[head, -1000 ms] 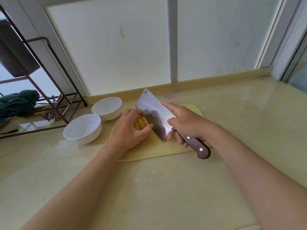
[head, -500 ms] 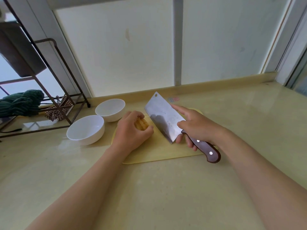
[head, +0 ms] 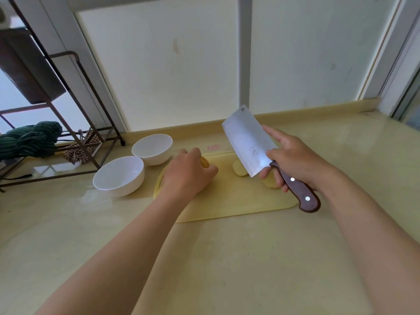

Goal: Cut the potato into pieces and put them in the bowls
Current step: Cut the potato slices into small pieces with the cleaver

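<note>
The left hand [head: 188, 173] lies curled over the potato [head: 204, 161] on the board [head: 227, 201], its grip tight round it. The right hand [head: 293, 158] grips the knife [head: 247, 142], held up and tilted over the board. Most of the potato is hidden. Two cut pieces [head: 238, 171] lie partly behind the blade and fingers. Two white bowls [head: 119, 176] stand on the bench [head: 250, 258], left of the board.
</note>
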Tool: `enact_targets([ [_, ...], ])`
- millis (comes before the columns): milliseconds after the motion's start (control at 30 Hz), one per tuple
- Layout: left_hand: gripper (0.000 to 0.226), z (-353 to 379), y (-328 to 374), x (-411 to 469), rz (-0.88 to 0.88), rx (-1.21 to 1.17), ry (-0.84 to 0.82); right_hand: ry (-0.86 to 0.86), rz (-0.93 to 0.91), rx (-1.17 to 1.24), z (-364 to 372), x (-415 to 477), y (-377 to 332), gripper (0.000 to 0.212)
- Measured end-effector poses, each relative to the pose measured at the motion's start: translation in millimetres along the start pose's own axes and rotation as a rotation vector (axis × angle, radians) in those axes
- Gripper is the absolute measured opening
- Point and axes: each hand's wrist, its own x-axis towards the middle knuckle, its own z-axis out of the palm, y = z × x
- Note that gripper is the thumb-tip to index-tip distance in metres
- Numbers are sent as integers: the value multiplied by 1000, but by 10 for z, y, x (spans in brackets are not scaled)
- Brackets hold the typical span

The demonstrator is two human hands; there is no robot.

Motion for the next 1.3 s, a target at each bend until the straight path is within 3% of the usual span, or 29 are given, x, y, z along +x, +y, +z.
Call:
enact_targets([
  [367, 54, -13, 73, 2, -24, 237, -41, 30, 10, -12, -67, 19, 61, 77],
  [433, 55, -32, 134, -25, 58, 301, 6, 47, 11, -5, -83, 16, 61, 78],
  [533, 48, -32, 285, -63, 344, 251, 80, 81, 11, 4, -128, 15, 64, 78],
  [600, 44, -6, 418, -85, 512, 198, 28, 104, 8, 11, -164, 11, 68, 79],
  [667, 42, 54, 530, -83, 572, 198, -95, 128, 11, 18, -196, 4, 80, 80],
  [800, 15, 177, 636, -24, 527, 259, -266, 156, 16, 38, -236, -7, 102, 80],
  [967, 12, 244, 650, 25, 474, 199, -305, 145, 23, 30, -248, -15, 123, 81],
  [1133, 48, 210, 636, 55, 421, 83, -336, 128, 21, 14, -221, -4, 129, 83],
  [1300, 46, 220, 635, 52, 403, 58, -335, 113, 22, 4, -197, -21, 115, 83],
])
